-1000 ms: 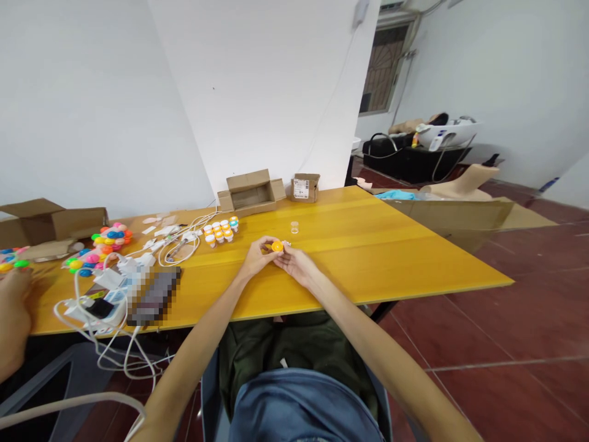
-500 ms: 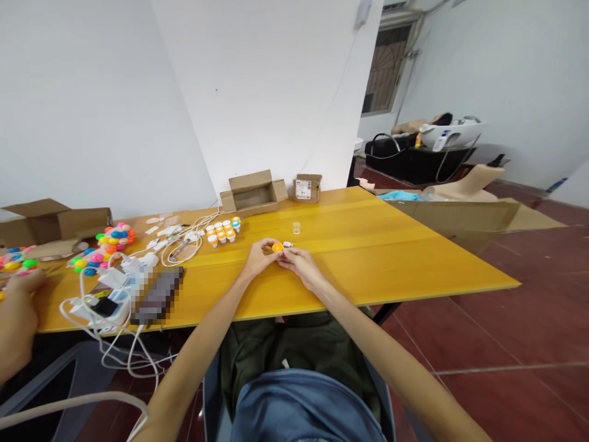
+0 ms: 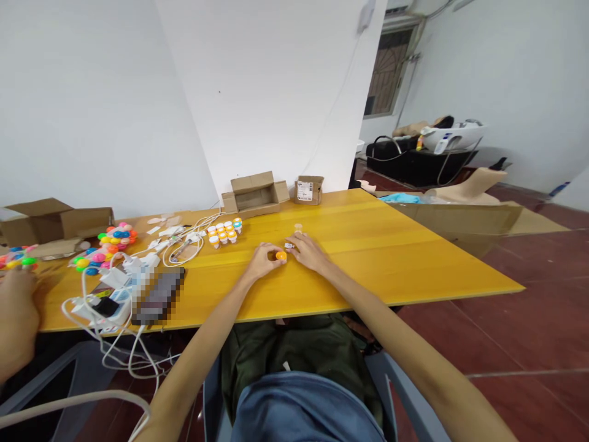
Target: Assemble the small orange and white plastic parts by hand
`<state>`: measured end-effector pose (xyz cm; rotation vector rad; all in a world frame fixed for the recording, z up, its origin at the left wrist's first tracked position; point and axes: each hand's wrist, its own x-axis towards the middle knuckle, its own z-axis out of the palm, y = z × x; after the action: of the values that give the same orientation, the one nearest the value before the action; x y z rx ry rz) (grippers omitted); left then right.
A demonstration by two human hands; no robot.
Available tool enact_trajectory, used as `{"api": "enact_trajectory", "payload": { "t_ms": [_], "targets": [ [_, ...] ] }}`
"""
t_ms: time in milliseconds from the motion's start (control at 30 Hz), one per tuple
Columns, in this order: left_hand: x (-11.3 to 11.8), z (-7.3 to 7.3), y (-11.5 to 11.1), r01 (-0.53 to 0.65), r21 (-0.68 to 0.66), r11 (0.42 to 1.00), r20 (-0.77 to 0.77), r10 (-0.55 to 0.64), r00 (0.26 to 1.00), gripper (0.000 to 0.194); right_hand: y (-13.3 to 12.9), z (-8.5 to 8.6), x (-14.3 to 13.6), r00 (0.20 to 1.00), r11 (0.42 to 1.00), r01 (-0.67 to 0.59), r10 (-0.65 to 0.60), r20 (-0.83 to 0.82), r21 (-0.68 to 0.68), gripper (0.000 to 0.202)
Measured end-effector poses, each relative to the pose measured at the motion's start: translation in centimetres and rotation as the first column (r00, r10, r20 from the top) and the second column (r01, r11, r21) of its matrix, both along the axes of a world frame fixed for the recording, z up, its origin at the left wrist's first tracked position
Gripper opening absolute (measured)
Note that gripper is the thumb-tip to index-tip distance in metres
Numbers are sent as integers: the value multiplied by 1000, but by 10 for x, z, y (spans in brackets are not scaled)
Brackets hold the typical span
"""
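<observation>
My left hand (image 3: 263, 261) is closed, thumb and fingers pinching a small round orange cap (image 3: 281, 256) above the table. Just right of it my right hand (image 3: 306, 250) reaches forward with bent fingers apart, its fingertips beside a small white piece with dark marks (image 3: 289, 245). Whether they touch that piece is hard to see. Directly behind the right hand stands a small clear cup (image 3: 298, 228), its lower part covered by the fingers. Off to the left, several small jars with white lids and orange rims (image 3: 223, 233) stand grouped together; one has a teal rim.
An open cardboard box (image 3: 255, 197) and a smaller box (image 3: 308, 190) stand at the wall. Leftward lie cables, a power strip (image 3: 122, 307), a blurred-out dark device (image 3: 159, 296) and colourful balls (image 3: 117, 236). Another person's hand (image 3: 18, 294) is at the far left.
My right hand has parted from the left and moved forward, to the white piece and clear cup. My left hand keeps the orange cap, now lower and tilted differently.
</observation>
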<state>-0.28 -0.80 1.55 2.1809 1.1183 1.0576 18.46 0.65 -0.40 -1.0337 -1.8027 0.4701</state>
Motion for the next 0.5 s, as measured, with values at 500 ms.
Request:
{"api": "enact_trajectory", "payload": {
  "t_ms": [500],
  "targets": [
    [1,-4,4,5,-58,998,35,-3,999,21,-10,14,-9,894,986,-98,26,-447,-137,12]
  ]
}}
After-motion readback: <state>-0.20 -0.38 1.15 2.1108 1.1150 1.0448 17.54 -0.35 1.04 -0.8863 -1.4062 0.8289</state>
